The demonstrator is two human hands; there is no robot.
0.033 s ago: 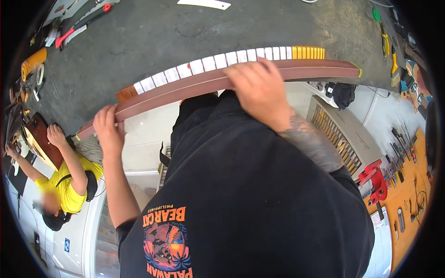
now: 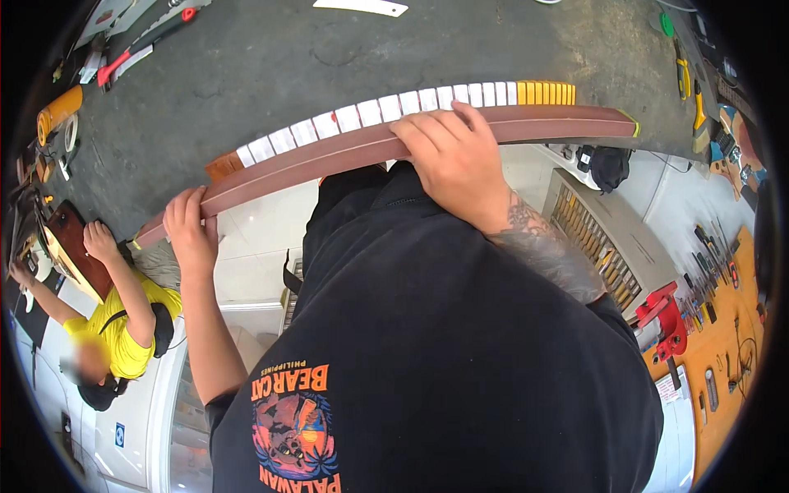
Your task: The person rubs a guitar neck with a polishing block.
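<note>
A long reddish-brown bar (image 2: 312,158) lies along the near edge of the dark bench, with small yellow-green bits at its two ends. My left hand (image 2: 191,226) grips it near the left end, fingers over the top and thumb on the near side. Right of the middle, my right hand (image 2: 456,160) rests over the bar with its fingers curled onto the far side. Directly behind it runs a strip of white segments (image 2: 348,117) that narrow toward the right and turn into yellow segments (image 2: 546,93). A brown block (image 2: 222,167) sits at the strip's left end.
On the dark bench (image 2: 246,74) lie a white flat piece (image 2: 362,6), a red-handled tool (image 2: 115,69) and a tape roll (image 2: 71,130). A co-worker in a yellow shirt (image 2: 131,329) is at the left. A red clamp (image 2: 664,320) and several hand tools are at the right.
The bar has slid very slightly left, and both my hands have moved left with it, still gripping it. The segmented strip stays in place.
</note>
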